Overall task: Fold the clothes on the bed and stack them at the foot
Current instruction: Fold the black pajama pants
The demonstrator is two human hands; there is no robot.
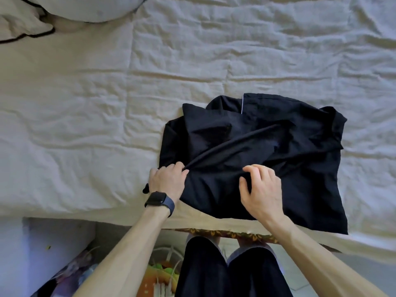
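The wrinkled bed (pixel 85 125) is carrying the black garment (pixel 278 146) at its near edge. I am seeing the left hand (pixel 166 181) pinching a fold; the right hand (pixel 261 189) is curling onto the cloth, grip unclear.

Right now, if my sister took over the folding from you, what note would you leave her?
The left grip pinches a ridge of the black garment. The right grip rests curled on it; whether it holds cloth is unclear.
The garment lies bunched, partly folded, at the near edge of the bed.
Done: no finished stack in view.
Left: smooth it, finish folding, place it at the foot.
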